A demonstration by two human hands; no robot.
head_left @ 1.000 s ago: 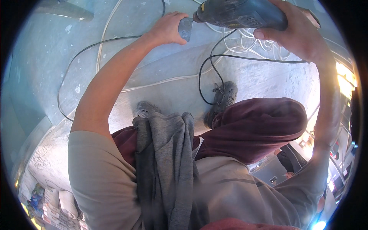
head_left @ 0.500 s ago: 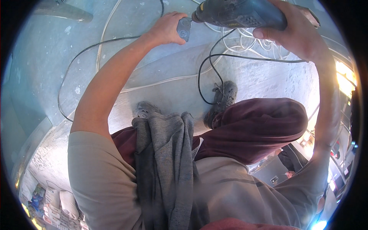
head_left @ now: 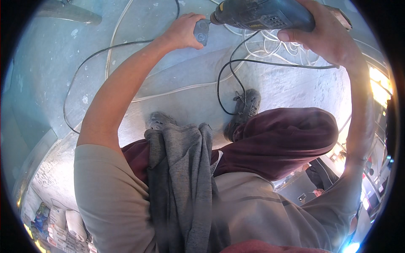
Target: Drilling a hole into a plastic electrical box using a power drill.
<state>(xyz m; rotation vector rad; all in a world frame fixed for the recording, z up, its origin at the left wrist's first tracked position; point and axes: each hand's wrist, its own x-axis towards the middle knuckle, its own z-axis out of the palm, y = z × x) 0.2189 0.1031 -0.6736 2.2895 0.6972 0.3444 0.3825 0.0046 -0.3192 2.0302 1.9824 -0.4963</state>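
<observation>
In my left hand (head_left: 185,33) is a small grey electrical box (head_left: 202,32) with round knockouts on its face, gripped between thumb and fingers. My right hand (head_left: 322,36) is wrapped round the rear of a dark power drill (head_left: 263,16), whose body lies level and points left. The drill's chuck end meets the side of the box, and a thin bit shows between them. Part of the drill's handle is hidden behind my right hand. A black cord (head_left: 276,64) loops below the drill.
Coiled white cable (head_left: 270,44) lies on the floor behind the drill. A grey pipe (head_left: 69,12) is at the far left. My shoes (head_left: 252,102) stand close to the black cord's loop. Several bags (head_left: 76,225) are stacked at the lower left. Another person's hand (head_left: 318,192) appears at the lower right.
Both hands, the box and the drill keep nearly the same place; the box and my left arm have shifted very slightly left.
</observation>
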